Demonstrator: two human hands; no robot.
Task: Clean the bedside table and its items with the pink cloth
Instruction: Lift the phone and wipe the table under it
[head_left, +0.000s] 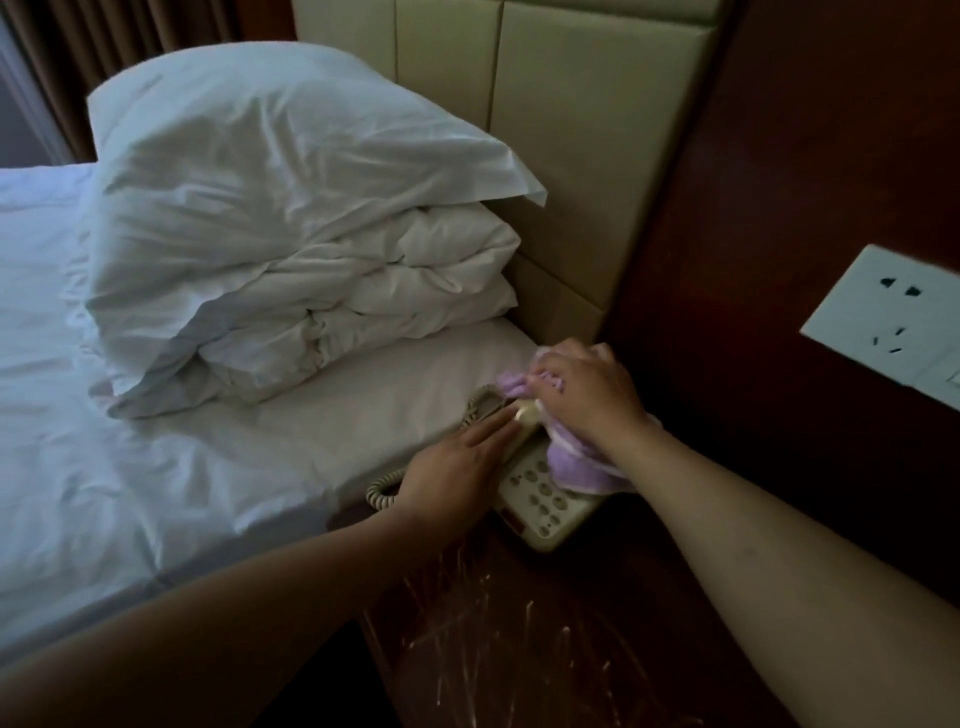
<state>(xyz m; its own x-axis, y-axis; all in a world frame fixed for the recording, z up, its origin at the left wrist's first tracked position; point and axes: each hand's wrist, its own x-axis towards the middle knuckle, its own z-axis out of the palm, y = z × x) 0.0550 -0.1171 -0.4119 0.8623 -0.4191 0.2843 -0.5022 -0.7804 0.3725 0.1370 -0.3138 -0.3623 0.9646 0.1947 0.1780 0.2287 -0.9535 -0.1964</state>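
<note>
— What are the hands doing from where you sit?

— My left hand (457, 462) lies flat, fingers straight and together, pressing on the handset (522, 423) side of the cream telephone (545, 499). My right hand (584, 392) has its fingers curled into the pink cloth (571, 462), which is bunched under the palm and pressed on the far end of the telephone.

— Where exactly is the cloth against the phone?

— It covers the upper right part of the telephone, spills just past its far edge and hangs over the right side of the keypad (543, 491). The buttons nearest me show uncovered.

— And the telephone itself?

— It sits at the far end of the dark bedside table (519, 649), hard against the mattress edge. Its coiled cord (382, 491) loops out to the left of the telephone, beside my left wrist. Nearer me than the telephone, the tabletop shows pale scratches or streaks.

— What is around it?

— Left of the telephone is the bed with a white sheet (130, 467); a folded duvet (337, 312) with a pillow (285, 140) on top lies behind and left of it. Beyond the telephone stands the padded headboard (571, 156). To its right is the dark wooden wall panel with a white wall socket (888, 317).
</note>
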